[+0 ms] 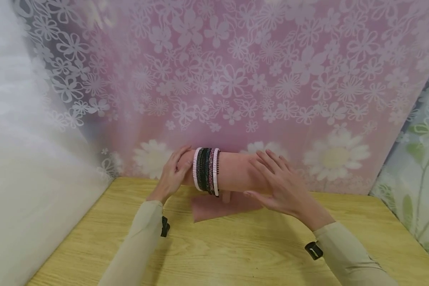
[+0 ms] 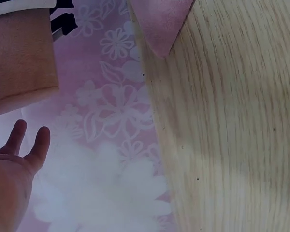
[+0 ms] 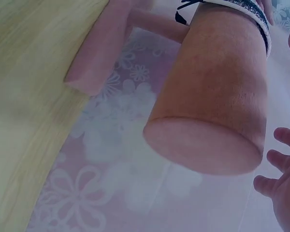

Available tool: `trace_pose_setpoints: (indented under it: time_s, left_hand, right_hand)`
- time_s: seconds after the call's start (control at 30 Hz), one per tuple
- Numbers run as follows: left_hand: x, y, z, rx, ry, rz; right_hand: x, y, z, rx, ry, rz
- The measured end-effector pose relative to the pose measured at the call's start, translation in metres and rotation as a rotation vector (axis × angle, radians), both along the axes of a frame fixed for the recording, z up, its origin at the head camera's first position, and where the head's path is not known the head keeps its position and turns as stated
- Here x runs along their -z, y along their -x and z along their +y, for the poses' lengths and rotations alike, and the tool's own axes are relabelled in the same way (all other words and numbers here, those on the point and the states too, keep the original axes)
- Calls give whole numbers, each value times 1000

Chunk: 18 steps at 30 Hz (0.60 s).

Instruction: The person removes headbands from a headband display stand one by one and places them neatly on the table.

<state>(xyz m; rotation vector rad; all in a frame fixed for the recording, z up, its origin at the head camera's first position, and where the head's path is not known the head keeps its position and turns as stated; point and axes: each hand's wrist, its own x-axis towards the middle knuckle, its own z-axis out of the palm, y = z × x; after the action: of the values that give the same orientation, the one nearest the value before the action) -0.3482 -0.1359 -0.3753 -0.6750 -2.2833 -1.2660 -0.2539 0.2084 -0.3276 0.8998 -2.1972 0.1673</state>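
Note:
A pink, plush-looking cylinder display stand (image 1: 239, 171) lies sideways on a short post above a flat pink base (image 1: 212, 210). Several headbands (image 1: 205, 171), white, black and glittery, some with comb teeth, sit side by side around its left half. My left hand (image 1: 172, 175) is at the cylinder's left end, its thumb close to the outermost white headband. In the left wrist view, gaps show between its fingers and the cylinder (image 2: 21, 58). My right hand (image 1: 287, 186) is spread beside the cylinder's right end, holding nothing; whether it touches is hard to tell.
The stand is on a wood-grain table (image 1: 214, 254). Close behind it hangs a pink floral sheet (image 1: 236, 79). A white sheet (image 1: 32, 159) borders the left side and a leafy patterned sheet (image 1: 425, 178) the right. Each sleeve has a black clip (image 1: 314, 250) near the wrist.

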Motion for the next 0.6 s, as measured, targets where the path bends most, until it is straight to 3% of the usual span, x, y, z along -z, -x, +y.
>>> trace_pose_setpoints:
  time_s: [0.2, 0.37, 0.6]
  left_hand:
    - [8, 6, 4, 0, -84, -67]
    - [10, 6, 9, -30, -128, -76]
    - [14, 7, 12, -45, -177, -35]
  right_hand:
    - [-9, 15, -14, -36, -41, -9]
    - [-20, 26, -28, -37, -90, -46]
    - [-30, 39, -47, -34, -100, -210]
